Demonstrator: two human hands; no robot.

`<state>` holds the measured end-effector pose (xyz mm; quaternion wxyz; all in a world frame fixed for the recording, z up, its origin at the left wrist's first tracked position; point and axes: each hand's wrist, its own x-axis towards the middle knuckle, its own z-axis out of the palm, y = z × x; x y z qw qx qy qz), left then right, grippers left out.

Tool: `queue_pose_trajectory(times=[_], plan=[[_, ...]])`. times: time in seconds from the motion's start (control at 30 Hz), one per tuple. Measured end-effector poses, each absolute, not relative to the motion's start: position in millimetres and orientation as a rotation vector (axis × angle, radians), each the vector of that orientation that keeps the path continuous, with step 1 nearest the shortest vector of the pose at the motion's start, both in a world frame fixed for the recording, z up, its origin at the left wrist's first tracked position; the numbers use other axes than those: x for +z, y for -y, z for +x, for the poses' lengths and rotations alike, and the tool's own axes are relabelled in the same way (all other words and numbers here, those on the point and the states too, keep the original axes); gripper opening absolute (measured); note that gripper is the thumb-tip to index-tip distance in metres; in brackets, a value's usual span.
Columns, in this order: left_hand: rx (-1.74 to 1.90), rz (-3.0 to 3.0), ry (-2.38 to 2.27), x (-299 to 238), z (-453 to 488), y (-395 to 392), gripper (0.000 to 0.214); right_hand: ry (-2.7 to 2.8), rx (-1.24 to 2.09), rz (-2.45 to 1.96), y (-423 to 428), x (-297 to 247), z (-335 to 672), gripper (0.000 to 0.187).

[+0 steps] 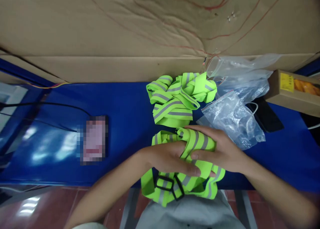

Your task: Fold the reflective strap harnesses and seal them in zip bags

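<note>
A neon yellow-green reflective strap vest (197, 140) with grey stripes and black buckles lies at the near edge of the blue table (125, 102), part of it hanging over the edge. My left hand (172, 160) lies on it with fingers stretched flat, pressing the straps. My right hand (220, 149) curls over the bundled top of the same vest and grips it. A second folded reflective vest (178, 99) sits just behind, untouched.
Clear plastic bags (233, 117) lie to the right of the vests. A black phone (266, 115) and an open cardboard box (287, 89) sit at the far right. A blurred phone (93, 139) with cables lies left. Cardboard sheets (125, 32) rise behind the table.
</note>
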<state>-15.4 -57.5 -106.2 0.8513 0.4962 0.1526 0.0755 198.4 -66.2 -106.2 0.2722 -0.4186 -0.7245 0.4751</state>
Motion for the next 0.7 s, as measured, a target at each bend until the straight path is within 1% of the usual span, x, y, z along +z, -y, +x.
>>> queue_pose_trajectory(times=[0.07, 0.17, 0.27, 0.33, 0.4, 0.43, 0.53, 0.57, 0.63, 0.7], plan=[[0.159, 0.842, -0.295, -101.5, -13.7, 63.2, 0.043, 1.894, 1.275, -1.078, 68.4, -101.1, 198.4, 0.056], [0.201, 0.709, -0.304, -92.5, -10.7, 67.8, 0.05, 1.878, 1.025, -1.042, 72.4, -91.6, 201.7, 0.058], [0.265, 0.784, -0.382, -84.2, -8.0, 69.4, 0.039, 1.821, 0.758, -1.132, 77.6, -86.3, 206.8, 0.061], [0.266, 0.858, -0.414, -82.1, -5.8, 70.4, 0.033, 1.744, 0.677, -1.225, 79.4, -87.5, 208.5, 0.054], [0.269, 0.902, -0.428, -84.1, -2.9, 71.5, 0.031, 1.7, 0.661, -1.289, 78.6, -91.3, 207.6, 0.046], [0.277, 0.912, -0.443, -86.4, -1.3, 71.8, 0.031, 1.699, 0.661, -1.297, 77.2, -93.3, 206.5, 0.044], [0.307, 0.928, -0.504, -95.9, 2.5, 71.6, 0.032, 1.709, 0.703, -1.266, 72.1, -96.8, 202.4, 0.048], [0.31, 0.939, -0.525, -98.8, 3.0, 71.0, 0.032, 1.685, 0.755, -1.265, 70.7, -96.6, 201.4, 0.047], [0.314, 0.977, -0.549, -102.4, 2.3, 69.3, 0.031, 1.576, 0.963, -1.288, 69.0, -94.6, 200.1, 0.036], [0.293, 1.026, -0.528, -102.8, -0.4, 67.5, 0.03, 1.387, 1.288, -1.302, 68.8, -92.1, 199.0, 0.025]])
